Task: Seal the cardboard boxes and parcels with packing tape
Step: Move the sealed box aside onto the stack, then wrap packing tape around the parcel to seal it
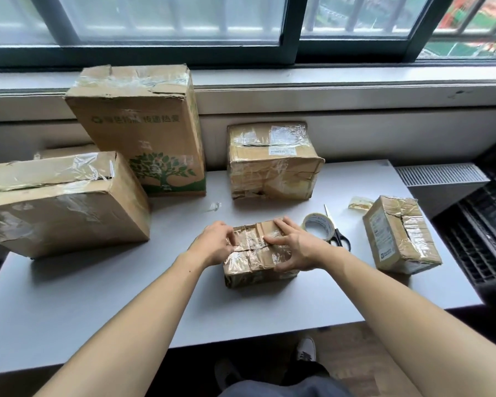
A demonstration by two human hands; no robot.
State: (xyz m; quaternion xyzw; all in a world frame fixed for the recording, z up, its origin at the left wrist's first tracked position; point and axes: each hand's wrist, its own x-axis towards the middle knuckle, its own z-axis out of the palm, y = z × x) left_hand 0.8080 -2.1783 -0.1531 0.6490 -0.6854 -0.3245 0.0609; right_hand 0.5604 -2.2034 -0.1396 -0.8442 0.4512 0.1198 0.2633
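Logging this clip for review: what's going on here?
A person works on a small brown cardboard box wrapped in clear tape, mid-table. The left hand curls its fingers onto the box's top seam. The right hand presses spread fingers across the top. A roll of clear packing tape and black-handled scissors lie untouched to its right. Other taped cardboard boxes stand around on the white table.

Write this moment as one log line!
phase: sealing | left hand: on small box seam | right hand: pressing its top | tape roll: untouched
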